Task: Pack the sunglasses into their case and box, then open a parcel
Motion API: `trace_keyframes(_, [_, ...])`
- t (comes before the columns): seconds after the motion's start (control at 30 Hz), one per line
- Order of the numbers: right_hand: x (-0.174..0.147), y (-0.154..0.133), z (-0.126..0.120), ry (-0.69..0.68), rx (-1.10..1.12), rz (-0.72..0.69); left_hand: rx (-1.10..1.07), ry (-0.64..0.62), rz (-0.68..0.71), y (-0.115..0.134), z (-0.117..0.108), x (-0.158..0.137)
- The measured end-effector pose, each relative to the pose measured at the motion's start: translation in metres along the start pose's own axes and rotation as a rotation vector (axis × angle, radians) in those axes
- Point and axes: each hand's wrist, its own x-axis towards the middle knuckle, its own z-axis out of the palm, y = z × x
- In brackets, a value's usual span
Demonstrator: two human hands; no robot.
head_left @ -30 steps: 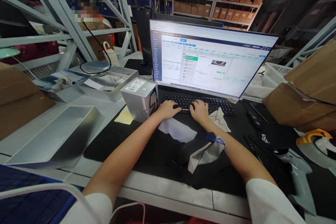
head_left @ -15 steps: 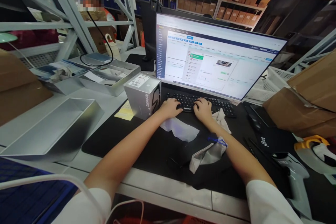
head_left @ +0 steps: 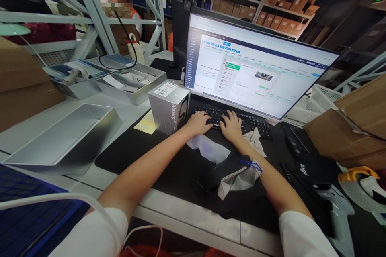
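Observation:
My left hand and my right hand both rest on a black keyboard, fingers spread over the keys and holding nothing. Behind the keyboard a wide monitor shows a web page with a white window. A silver product box with a barcode label stands just left of my left hand. A pale cloth lies under my left wrist. A grey drawstring pouch with a blue cord lies on the black desk mat beside my right forearm.
An open silver tray lies at the left, another tray with papers behind it. Cardboard boxes are stacked at the right, with a handheld scanner and a tape dispenser. A person sits behind the metal shelving.
The view has shifted a little to the left and down, so everything sits further right in frame. My hands stay on the keyboard, fingers shifting slightly.

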Motion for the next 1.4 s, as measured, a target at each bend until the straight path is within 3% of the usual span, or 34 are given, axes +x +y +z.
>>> trace_keyframes(0.37, [-0.003,0.000,-0.007,0.007,0.083,-0.098,-0.021,0.028,-0.012,-0.003,-0.003,0.000])
trace_keyframes(0.5, [-0.005,0.002,0.000,0.030,0.015,0.039,0.000,0.011,-0.007,-0.009,-0.003,0.001])
trace_keyframes(0.63, [-0.007,0.001,0.004,-0.030,-0.073,0.227,0.023,0.018,-0.032,-0.011,-0.003,0.004])
trace_keyframes(0.8, [-0.006,0.002,0.001,-0.056,-0.067,0.275,0.047,0.032,-0.073,-0.008,0.000,0.007])
trace_keyframes(1.0, [-0.005,0.004,0.001,-0.059,-0.064,0.279,0.063,0.052,-0.140,-0.004,-0.001,0.008])
trace_keyframes(1.2, [-0.003,0.002,-0.004,-0.070,-0.067,0.290,0.006,0.061,-0.105,0.004,-0.009,0.006])
trace_keyframes(1.4, [-0.009,0.011,-0.036,-0.044,-0.154,0.187,-0.027,0.037,-0.055,0.013,-0.024,-0.001])
